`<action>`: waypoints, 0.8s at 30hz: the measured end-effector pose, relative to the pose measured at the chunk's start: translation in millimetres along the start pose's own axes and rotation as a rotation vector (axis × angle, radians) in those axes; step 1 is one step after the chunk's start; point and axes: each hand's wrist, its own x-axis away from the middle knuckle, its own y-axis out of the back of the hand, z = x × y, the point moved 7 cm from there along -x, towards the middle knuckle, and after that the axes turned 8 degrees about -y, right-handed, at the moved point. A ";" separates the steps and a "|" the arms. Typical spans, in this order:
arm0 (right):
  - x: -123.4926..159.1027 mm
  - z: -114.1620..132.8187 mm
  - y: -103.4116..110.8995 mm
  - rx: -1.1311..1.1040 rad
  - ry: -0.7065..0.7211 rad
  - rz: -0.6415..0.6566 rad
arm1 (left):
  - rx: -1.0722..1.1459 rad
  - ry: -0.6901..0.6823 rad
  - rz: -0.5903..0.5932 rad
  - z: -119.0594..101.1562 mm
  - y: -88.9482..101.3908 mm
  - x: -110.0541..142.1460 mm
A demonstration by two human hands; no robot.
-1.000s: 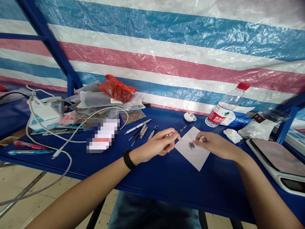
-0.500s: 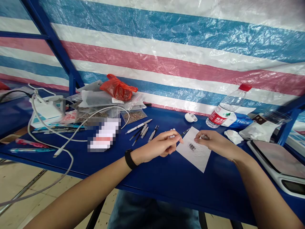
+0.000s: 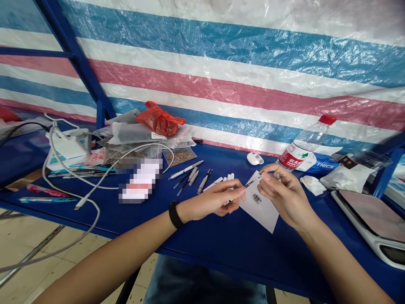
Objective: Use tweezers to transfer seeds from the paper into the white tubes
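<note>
My left hand [image 3: 226, 197], with a black band on its wrist, is closed on a pen refill [image 3: 252, 182]. The refill's dark, thin end points right, out past the thumb and index finger. At that tip are the pinched fingers of my right hand [image 3: 281, 190], which also has a small grey pen part [image 3: 277, 175] partly hidden among them. Whether the tip touches anything in the right fingers I cannot tell. Below both hands lies a white paper sheet [image 3: 265, 216] with a blurred print. White pen barrels [image 3: 212, 184] lie just behind my left hand.
Grey pen parts [image 3: 193, 177], refills and a white pen [image 3: 186, 169] lie left of the hands. A pixelated object [image 3: 141, 181], cables and plastic bags [image 3: 133, 133] fill the left. A water bottle [image 3: 295, 152], white earbud case [image 3: 255, 158] and scale [image 3: 370, 215] stand right.
My right hand has lifted and turned, bringing its fingertips to the refill's tip. The left hand has shifted slightly, and the white barrels behind it now show more.
</note>
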 end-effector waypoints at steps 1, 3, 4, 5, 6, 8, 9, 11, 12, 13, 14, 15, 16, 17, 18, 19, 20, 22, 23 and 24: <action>-0.2 -2.0 -0.5 0.018 -0.005 -0.001 | -0.003 0.002 0.003 0.3 -0.1 0.1; -0.7 -5.6 -1.8 0.037 -0.013 0.004 | -0.013 0.007 0.003 0.7 0.1 0.1; -1.0 -7.1 -2.5 0.034 -0.016 0.012 | -0.017 0.007 -0.001 0.6 0.4 0.1; -1.2 -8.3 -3.0 0.024 -0.018 0.023 | -0.018 0.005 -0.008 0.2 0.9 0.1; -1.3 -9.0 -2.8 0.007 -0.019 0.028 | -0.017 0.000 -0.018 -0.4 1.4 0.0; -1.5 -9.2 -1.0 -0.028 -0.017 0.028 | -0.013 -0.013 -0.030 -2.0 1.9 -0.2; -1.4 -8.5 0.3 -0.045 -0.009 0.024 | -0.012 -0.018 -0.030 -2.7 1.8 -0.3; -1.2 -7.0 2.6 -0.066 0.006 0.014 | -0.011 -0.018 -0.022 -3.4 1.0 -0.4; -1.0 -6.8 3.0 -0.066 0.009 0.012 | -0.010 -0.015 -0.017 -3.5 0.5 -0.5; -0.8 -7.1 2.7 -0.059 0.011 0.013 | -0.008 -0.012 -0.015 -3.5 0.2 -0.5; -0.5 -7.9 2.0 -0.048 0.011 0.014 | -0.008 -0.011 -0.012 -3.5 -0.1 -0.5; -0.2 -9.3 0.6 -0.033 0.010 0.018 | -0.011 -0.012 -0.010 -3.6 -0.2 -0.6; 0.2 -11.4 -1.1 -0.015 0.006 0.024 | -0.016 -0.020 -0.010 -4.0 -0.2 -0.7; 0.6 -13.8 -2.9 0.001 0.002 0.029 | -0.021 -0.029 -0.010 -4.5 -0.2 -0.8; 0.9 -16.6 -4.7 0.012 -0.006 0.034 | -0.025 -0.038 -0.011 -5.0 -0.1 -1.0; 1.1 -19.4 -6.3 0.019 -0.016 0.038 | -0.028 -0.045 -0.017 -5.4 0.3 -1.1; 1.1 -22.1 -7.7 0.023 -0.030 0.040 | -0.030 -0.047 -0.023 -5.5 0.8 -1.2; 0.3 -25.4 -8.5 0.014 -0.060 0.030 | -0.028 -0.039 -0.038 -5.2 1.8 -1.2; -0.5 -25.6 -8.0 -0.002 -0.074 0.020 | -0.026 -0.032 -0.047 -4.9 2.4 -1.1; -1.4 -25.2 -6.9 -0.021 -0.089 0.008 | -0.021 -0.025 -0.056 -4.7 3.1 -1.0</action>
